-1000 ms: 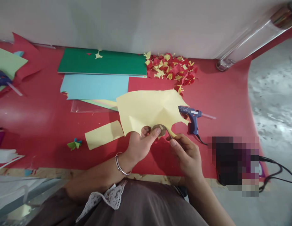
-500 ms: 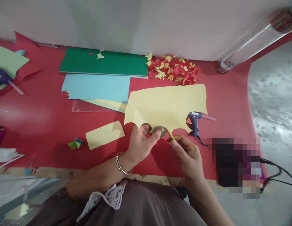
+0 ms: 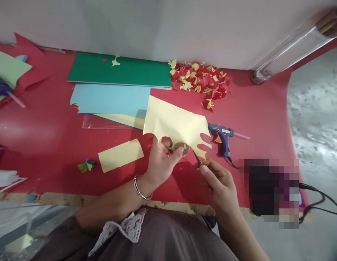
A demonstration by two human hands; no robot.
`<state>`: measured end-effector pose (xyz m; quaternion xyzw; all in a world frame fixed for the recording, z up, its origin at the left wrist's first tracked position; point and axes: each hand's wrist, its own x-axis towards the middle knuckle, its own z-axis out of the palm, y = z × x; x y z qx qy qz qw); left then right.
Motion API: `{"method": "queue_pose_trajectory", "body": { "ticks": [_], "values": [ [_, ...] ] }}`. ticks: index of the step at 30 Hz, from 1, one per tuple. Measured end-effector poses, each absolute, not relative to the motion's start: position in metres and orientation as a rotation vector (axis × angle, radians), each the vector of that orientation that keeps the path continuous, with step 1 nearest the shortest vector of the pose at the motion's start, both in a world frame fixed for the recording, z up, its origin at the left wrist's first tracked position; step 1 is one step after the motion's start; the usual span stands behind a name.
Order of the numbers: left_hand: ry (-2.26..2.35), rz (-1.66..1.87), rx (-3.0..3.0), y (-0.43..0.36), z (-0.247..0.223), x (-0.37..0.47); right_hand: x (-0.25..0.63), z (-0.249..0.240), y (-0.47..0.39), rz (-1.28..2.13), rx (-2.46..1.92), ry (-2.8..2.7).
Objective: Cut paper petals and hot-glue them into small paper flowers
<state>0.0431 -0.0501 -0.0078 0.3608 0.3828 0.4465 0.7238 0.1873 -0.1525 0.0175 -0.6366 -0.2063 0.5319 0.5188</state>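
My left hand [image 3: 166,156] pinches the lower edge of a pale yellow paper sheet [image 3: 172,117] together with a round brownish disc [image 3: 182,148], its thumb lying on the disc. Curved bites notch the sheet's lower and right edges. My right hand [image 3: 217,181] grips a thin, dark-bladed tool [image 3: 196,158] whose tip points up at the paper just right of the disc. Its handle is hidden in my fingers, so I cannot tell its exact kind. Left of my hands lies a smaller yellow paper piece [image 3: 121,156].
A blue glue gun [image 3: 225,139] lies right of the sheet, its cord running to a pixelated area. Red and yellow paper scraps [image 3: 197,78] heap near the wall. Green card [image 3: 119,70] and light blue paper [image 3: 111,99] lie stacked at back left. A small paper flower [image 3: 86,165] sits left.
The sheet's right side has swung down and inward, uncovering the glue gun and some scraps. My right hand has shifted slightly down and right with the tool. My left hand keeps its pinch.
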Motion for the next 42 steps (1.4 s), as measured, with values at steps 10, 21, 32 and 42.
{"method": "queue_pose_trajectory", "body": {
  "ticks": [10, 21, 32, 42],
  "values": [
    [0.96, 0.976, 1.099, -0.056, -0.017, 0.037, 0.191, 0.025, -0.154, 1.35, -1.482, -0.433],
    [0.95, 0.912, 1.151, -0.057, -0.013, 0.036, 0.195, 0.019, -0.152, 1.407, -1.497, -0.403],
    [0.791, 0.783, 1.036, -0.055, -0.003, 0.038, 0.207, 0.018, -0.153, 1.409, -1.555, -0.528],
    [0.753, 0.75, 0.949, -0.051, -0.002, 0.037, 0.216, 0.028, -0.149, 1.419, -1.625, -0.653]
  ]
}}
